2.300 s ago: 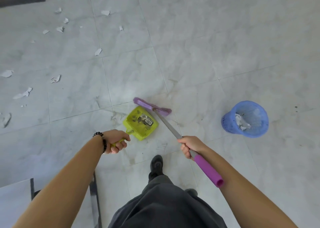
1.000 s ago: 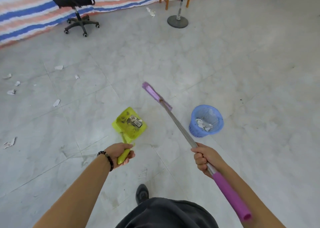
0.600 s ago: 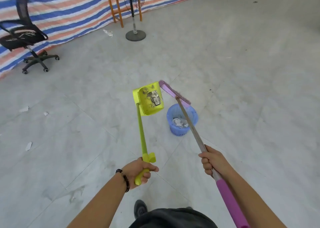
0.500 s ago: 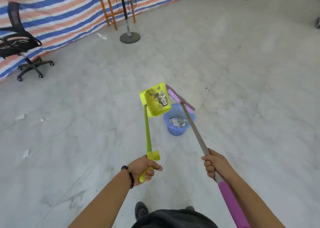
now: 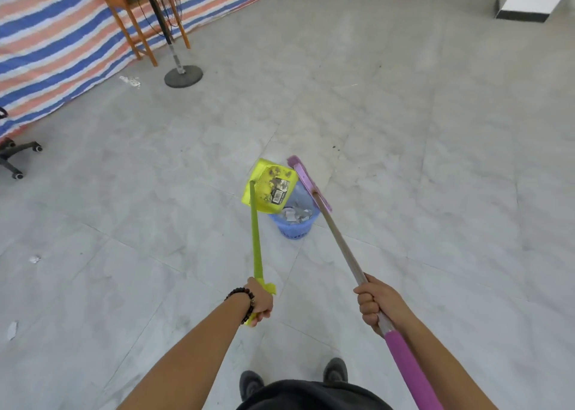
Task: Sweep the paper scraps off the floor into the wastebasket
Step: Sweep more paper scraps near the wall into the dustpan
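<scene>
Dustpan (image 5: pixel 270 185) tips over the blue wastebasket (image 5: pixel 294 230), its mouth now above the rim after hanging just short a moment ago; paper scraps (image 5: pixel 294 215) lie inside. The left hand (image 5: pixel 260 303) grips the green handle, the right hand (image 5: pixel 375 303) clenches the broom (image 5: pixel 341 241) shaft. The pan is up off the floor (image 5: pixel 435 191), its resting place seconds earlier. Stray scraps (image 5: pixel 35 258) near the floor's left edge suggest more sweeping.

1. The dustpan (image 5: pixel 269 185) was lime yellow, blotched dark.
2. The wastebasket (image 5: pixel 294 227) was blue; its paper scraps (image 5: pixel 292 215) were white.
3. The broom (image 5: pixel 343 244) had a lilac head, grey shaft and magenta grip.
4. At ten o'clock, the tarp (image 5: pixel 62 36) was striped blue, orange and white.
5. The floor (image 5: pixel 435 160) was marbled grey.
</scene>
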